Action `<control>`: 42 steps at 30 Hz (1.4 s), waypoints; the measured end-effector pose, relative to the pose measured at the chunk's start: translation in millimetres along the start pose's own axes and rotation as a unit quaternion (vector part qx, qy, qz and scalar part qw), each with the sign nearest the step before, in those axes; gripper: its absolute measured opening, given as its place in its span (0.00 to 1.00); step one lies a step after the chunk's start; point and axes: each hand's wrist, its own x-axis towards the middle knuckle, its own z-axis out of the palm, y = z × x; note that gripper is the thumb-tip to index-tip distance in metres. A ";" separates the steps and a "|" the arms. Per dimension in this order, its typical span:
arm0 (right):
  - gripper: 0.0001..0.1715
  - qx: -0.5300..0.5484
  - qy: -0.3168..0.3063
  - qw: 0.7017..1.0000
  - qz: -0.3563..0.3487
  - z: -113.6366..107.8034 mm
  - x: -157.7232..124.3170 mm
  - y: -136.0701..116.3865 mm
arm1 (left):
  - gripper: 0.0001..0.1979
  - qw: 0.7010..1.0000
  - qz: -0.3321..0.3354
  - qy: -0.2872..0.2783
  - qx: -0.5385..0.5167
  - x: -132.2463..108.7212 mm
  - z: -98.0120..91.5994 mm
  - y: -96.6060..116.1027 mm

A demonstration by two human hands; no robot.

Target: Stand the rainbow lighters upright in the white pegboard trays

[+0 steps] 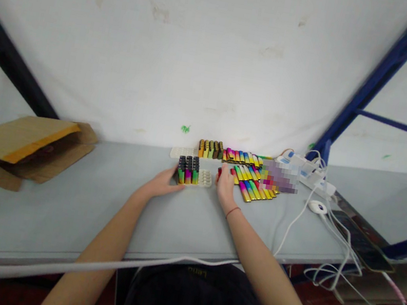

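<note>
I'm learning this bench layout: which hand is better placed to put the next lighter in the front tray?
The right hand, I'd say: it seems to hold a reddish lighter, close to the bare end of the front tray. The left hand is at the opposite end, by the standing lighters.

- Open brown cardboard box on the left of the flat grey desk
- White plastic power strip near the scuffed white wall
- Small white oval device among thin white cables
- Slanting blue metal bar at right
</note>
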 end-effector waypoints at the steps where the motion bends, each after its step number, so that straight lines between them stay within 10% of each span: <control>1: 0.34 -0.001 -0.003 1.000 -0.005 -0.4 -0.9 -0.8 | 0.50 1.000 0.002 -0.001 -0.002 0.2 0.1 0.8; 14: 0.13 -0.099 -0.035 0.969 -0.224 -8.2 8.1 -3.4 | 0.52 1.000 -0.006 -0.011 -0.002 -1.4 -2.5 9.5; 32: 0.19 -0.038 -0.010 0.980 -0.194 -11.7 11.7 -7.4 | 0.50 1.000 -0.008 -0.009 -0.005 -0.9 -1.4 4.2; 42: 0.20 -0.194 -0.087 0.953 -0.216 3.6 9.4 -3.6 | 0.49 1.000 0.003 0.008 -0.016 -1.4 1.1 0.7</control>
